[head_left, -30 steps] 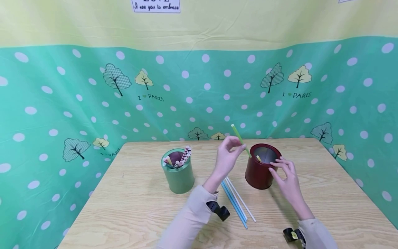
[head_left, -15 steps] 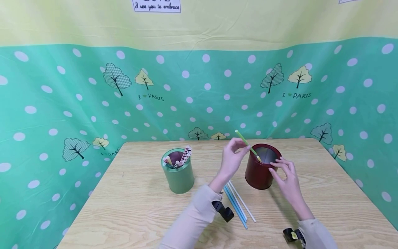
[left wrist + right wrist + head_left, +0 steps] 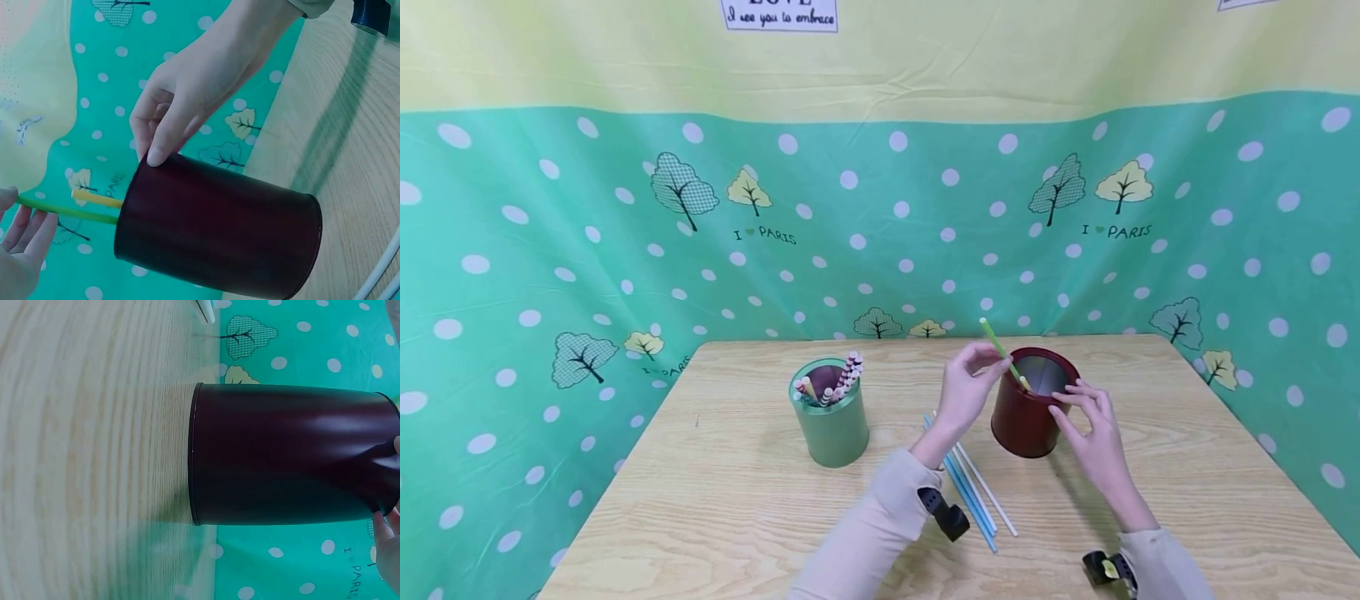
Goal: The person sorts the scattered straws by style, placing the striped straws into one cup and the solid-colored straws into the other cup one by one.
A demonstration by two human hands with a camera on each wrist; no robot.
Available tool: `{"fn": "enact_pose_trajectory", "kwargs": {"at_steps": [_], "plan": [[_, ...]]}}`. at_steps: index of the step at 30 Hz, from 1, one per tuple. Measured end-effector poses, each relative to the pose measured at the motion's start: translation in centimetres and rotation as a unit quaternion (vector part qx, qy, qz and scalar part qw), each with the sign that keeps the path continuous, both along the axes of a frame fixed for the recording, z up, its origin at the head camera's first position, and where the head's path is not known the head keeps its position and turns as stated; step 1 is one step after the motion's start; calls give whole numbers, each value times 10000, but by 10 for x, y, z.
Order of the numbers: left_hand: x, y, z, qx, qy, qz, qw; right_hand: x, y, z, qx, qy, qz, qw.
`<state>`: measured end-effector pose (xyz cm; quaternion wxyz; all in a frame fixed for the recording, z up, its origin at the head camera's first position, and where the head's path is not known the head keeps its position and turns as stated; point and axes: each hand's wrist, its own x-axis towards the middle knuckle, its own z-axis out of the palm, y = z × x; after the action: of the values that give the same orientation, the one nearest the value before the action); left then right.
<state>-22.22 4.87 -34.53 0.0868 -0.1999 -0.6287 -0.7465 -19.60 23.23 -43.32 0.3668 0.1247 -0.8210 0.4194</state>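
My left hand [image 3: 967, 390] pinches a green straw [image 3: 992, 335] between thumb and fingers, tilted over the mouth of a dark red can [image 3: 1024, 427]. In the left wrist view the straw's lower end [image 3: 103, 218] disappears behind the can's rim. Beside it a yellow straw [image 3: 97, 199] sticks out of the same can. My right hand [image 3: 1099, 437] grips the rim on the can's right side, its thumb [image 3: 164, 140] against the outer wall. The can stands upright on the table, its wall [image 3: 281, 453] filling much of the right wrist view.
To the left stands a green can [image 3: 835, 433] holding several striped straws [image 3: 848, 375]. Blue straws [image 3: 970, 496] and white straws [image 3: 992, 492] lie on the wooden table [image 3: 715, 500] in front of the red can, partly under my left forearm. A dotted curtain [image 3: 887, 250] hangs behind the table.
My left hand has moved right and slightly down with the green straw, bringing its lower end from left of the red can into the mouth. My right hand has stayed at the rim.
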Motion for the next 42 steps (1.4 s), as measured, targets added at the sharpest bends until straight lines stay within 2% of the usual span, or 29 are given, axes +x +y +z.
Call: {"fn": "enact_pose_trajectory", "kwargs": {"at_steps": [7, 11, 15, 22, 28, 30, 34, 38, 42], "plan": [[-15, 10, -24, -161, 98, 142, 9997, 0, 0, -1, 15, 7, -7, 10000], [-18, 11, -28, -492, 143, 195, 9985, 0, 0, -1, -1, 23, 5, 10000], [-19, 9, -30, -841, -48, 158, 9963, -1, 0, -1, -16, -15, -4, 10000], [-6, -6, -23, -1015, -152, 27, 9947, -1, -1, -1, -25, 169, 19, 9999], [-17, -14, -48, -1430, -66, -56, 9897, 0, -2, 0, -15, 215, 37, 9998], [-19, -17, -55, -1631, 33, -131, 9865, 0, -2, 1, -13, 200, 42, 9998], [-18, -24, -61, -1868, 167, -432, 9813, 0, -2, 1, -9, 194, 52, 9998], [-17, -31, -64, -2133, 99, -782, 9738, -1, -1, 0, -9, 236, 69, 9997], [-12, -39, -62, -2533, 60, -1066, 9615, -2, 0, -1, -5, 238, 67, 9997]]}}
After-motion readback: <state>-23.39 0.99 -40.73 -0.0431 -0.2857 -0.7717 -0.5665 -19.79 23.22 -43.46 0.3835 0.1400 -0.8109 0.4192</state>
